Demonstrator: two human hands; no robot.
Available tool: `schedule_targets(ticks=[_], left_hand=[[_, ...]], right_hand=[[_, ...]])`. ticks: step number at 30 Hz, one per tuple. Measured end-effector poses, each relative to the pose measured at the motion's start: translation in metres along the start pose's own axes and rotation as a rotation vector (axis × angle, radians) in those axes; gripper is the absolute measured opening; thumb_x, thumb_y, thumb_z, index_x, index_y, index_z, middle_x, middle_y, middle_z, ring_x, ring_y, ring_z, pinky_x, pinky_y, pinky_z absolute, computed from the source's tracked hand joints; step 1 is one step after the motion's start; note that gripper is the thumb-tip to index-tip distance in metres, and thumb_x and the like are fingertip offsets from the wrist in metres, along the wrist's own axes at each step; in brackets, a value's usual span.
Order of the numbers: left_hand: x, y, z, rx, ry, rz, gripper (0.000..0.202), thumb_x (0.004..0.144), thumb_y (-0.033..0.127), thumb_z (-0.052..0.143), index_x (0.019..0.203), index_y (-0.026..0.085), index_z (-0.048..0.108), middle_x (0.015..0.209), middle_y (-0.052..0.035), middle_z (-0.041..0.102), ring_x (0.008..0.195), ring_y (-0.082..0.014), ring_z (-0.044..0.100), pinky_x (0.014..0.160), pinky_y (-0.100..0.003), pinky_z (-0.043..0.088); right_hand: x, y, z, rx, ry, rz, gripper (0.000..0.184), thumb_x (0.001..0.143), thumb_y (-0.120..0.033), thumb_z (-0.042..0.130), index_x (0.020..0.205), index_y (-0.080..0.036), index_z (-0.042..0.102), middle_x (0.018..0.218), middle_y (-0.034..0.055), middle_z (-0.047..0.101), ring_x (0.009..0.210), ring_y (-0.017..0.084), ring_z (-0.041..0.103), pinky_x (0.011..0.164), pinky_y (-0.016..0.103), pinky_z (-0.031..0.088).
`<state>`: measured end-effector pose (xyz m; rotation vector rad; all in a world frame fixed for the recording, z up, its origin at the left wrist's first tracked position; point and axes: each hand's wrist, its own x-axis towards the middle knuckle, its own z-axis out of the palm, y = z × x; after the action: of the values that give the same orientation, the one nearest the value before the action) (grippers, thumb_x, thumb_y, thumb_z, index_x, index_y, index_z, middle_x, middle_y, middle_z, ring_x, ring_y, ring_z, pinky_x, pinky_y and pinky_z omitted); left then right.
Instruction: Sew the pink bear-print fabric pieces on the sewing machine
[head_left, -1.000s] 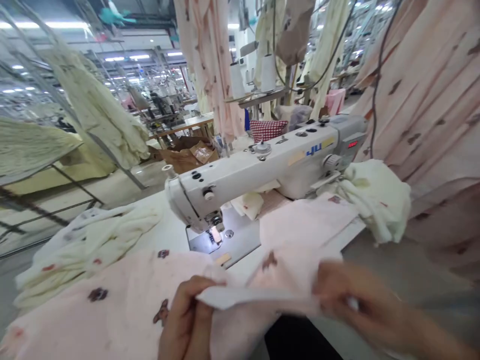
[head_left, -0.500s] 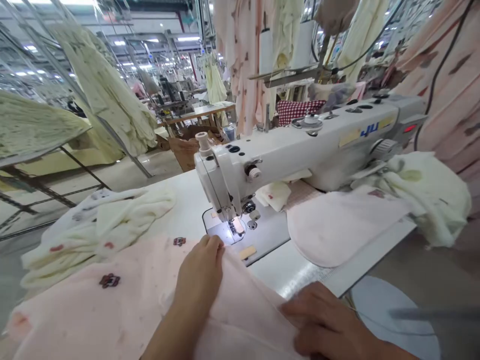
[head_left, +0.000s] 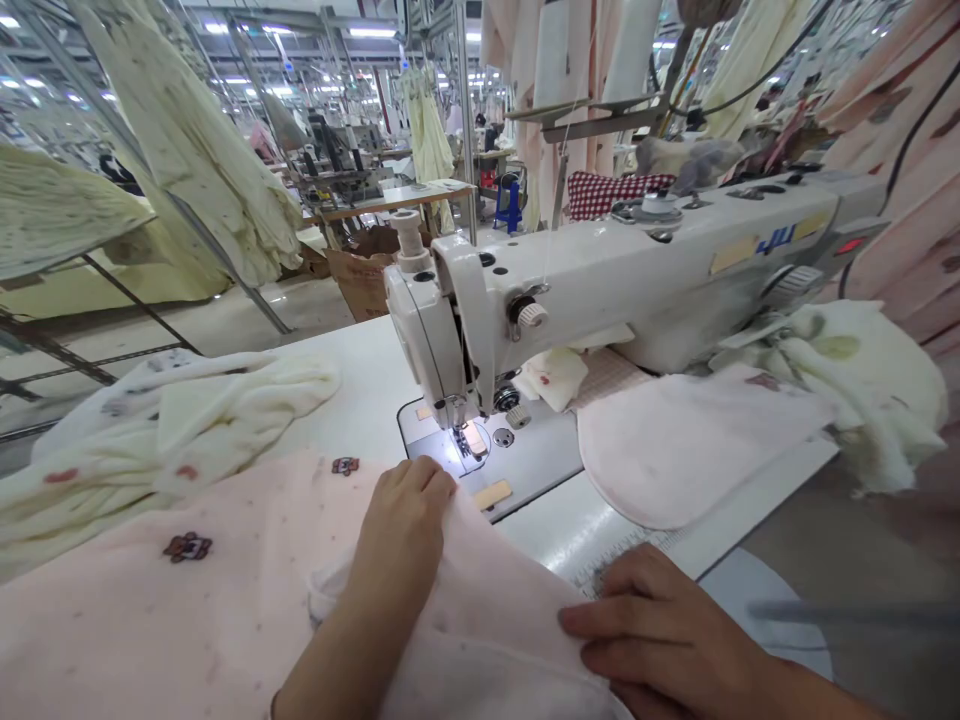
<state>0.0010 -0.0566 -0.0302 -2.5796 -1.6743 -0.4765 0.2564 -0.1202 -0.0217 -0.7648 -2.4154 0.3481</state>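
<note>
A pale pink fabric piece with small bear motifs lies across the front of the sewing table. My left hand is closed on its upper edge, fingers bunched, just in front of the presser foot. My right hand is at the fabric's right edge, its fingers closed together on the cloth; its thumb is hidden. The white sewing machine stands behind both hands, its lamp lighting the needle plate. No fabric shows under the presser foot.
Cream printed cloth is heaped on the left of the table. A rounded pale pink piece lies right of the needle area, beside more crumpled cream cloth. Thread cones stand above the machine. A cardboard box is behind the table.
My right hand's fingers have straightened somewhat along the fabric edge. My left hand keeps its hold near the presser foot. The view has shifted slightly.
</note>
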Motion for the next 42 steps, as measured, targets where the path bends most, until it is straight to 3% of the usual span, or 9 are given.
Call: schedule_targets(ticks=[6,14,22,25,28,32,36,39,42], left_hand=[[-0.014,0.002,0.005,-0.014,0.024,0.081,0.034,0.088,0.023,0.042,0.120,0.014,0.049,0.121,-0.0113,0.054,0.109,-0.0260,0.050,0.093,-0.051,0.044],[0.017,-0.013,0.012,-0.102,-0.042,0.051,0.032,0.090,0.028,0.039,0.117,0.018,0.053,0.121,-0.0094,0.053,0.109,-0.0257,0.050,0.097,-0.055,0.041],[0.018,-0.010,0.008,-0.046,-0.054,0.105,0.032,0.090,0.023,0.038,0.117,0.019,0.056,0.121,-0.0117,0.053,0.108,-0.0254,0.053,0.097,-0.053,0.042],[0.019,-0.005,0.004,0.071,-0.074,0.132,0.031,0.090,0.021,0.038,0.114,0.019,0.057,0.119,-0.0128,0.055,0.110,-0.0266,0.054,0.100,-0.060,0.035],[0.011,0.006,0.002,0.168,-0.057,0.138,0.028,0.089,0.025,0.041,0.111,0.018,0.057,0.124,-0.0171,0.053,0.115,-0.0311,0.051,0.097,-0.069,0.028],[-0.014,0.023,0.006,0.170,-0.036,0.166,0.045,0.086,0.044,0.045,0.119,0.013,0.049,0.129,-0.0241,0.049,0.118,-0.0398,0.047,0.085,-0.071,0.035],[-0.031,0.034,0.013,0.198,0.000,0.130,0.047,0.087,0.039,0.040,0.125,0.011,0.044,0.134,-0.0249,0.045,0.121,-0.0407,0.044,0.086,-0.075,0.029],[-0.032,0.035,0.013,0.195,0.055,0.190,0.040,0.088,0.031,0.040,0.124,0.014,0.046,0.132,-0.0198,0.049,0.123,-0.0354,0.043,0.098,-0.069,0.022],[-0.030,0.037,0.012,0.092,0.082,0.415,0.033,0.087,0.021,0.041,0.118,0.024,0.052,0.119,-0.0072,0.060,0.119,-0.0228,0.048,0.109,-0.047,0.023]], right_hand=[[0.006,0.006,-0.004,-0.069,-0.033,-0.017,0.015,0.081,-0.014,0.058,0.094,-0.020,0.064,0.096,0.0048,0.071,0.080,0.017,0.056,0.067,0.030,0.048],[0.018,0.020,-0.002,-0.131,-0.004,-0.003,0.016,0.083,-0.012,0.054,0.095,-0.017,0.064,0.099,0.0071,0.070,0.080,0.017,0.055,0.068,0.032,0.046],[0.018,0.020,-0.005,-0.149,-0.013,-0.006,0.017,0.083,-0.012,0.054,0.096,-0.019,0.063,0.096,0.0055,0.071,0.081,0.017,0.055,0.068,0.030,0.045],[0.018,0.022,-0.007,-0.123,-0.052,-0.001,0.018,0.083,-0.014,0.053,0.098,-0.020,0.061,0.098,0.0061,0.068,0.083,0.017,0.053,0.070,0.031,0.043],[0.016,0.027,-0.007,-0.130,-0.052,0.017,0.015,0.085,-0.015,0.050,0.093,-0.020,0.062,0.089,0.0063,0.063,0.076,0.017,0.050,0.068,0.032,0.038],[0.013,0.034,-0.007,-0.190,-0.083,-0.026,0.019,0.089,-0.014,0.043,0.090,-0.020,0.062,0.066,0.0005,0.052,0.062,0.013,0.042,0.063,0.030,0.031],[0.010,0.040,-0.008,-0.219,-0.110,-0.082,0.022,0.092,-0.015,0.040,0.088,-0.018,0.061,0.063,-0.0002,0.051,0.060,0.013,0.039,0.062,0.030,0.029],[0.007,0.042,-0.010,-0.225,-0.079,-0.130,0.015,0.090,-0.017,0.047,0.089,-0.017,0.061,0.063,-0.0003,0.051,0.062,0.013,0.040,0.062,0.029,0.029],[0.004,0.045,-0.013,-0.220,-0.078,-0.160,0.011,0.088,-0.015,0.051,0.090,-0.017,0.061,0.063,-0.0009,0.052,0.062,0.012,0.041,0.062,0.029,0.029]])
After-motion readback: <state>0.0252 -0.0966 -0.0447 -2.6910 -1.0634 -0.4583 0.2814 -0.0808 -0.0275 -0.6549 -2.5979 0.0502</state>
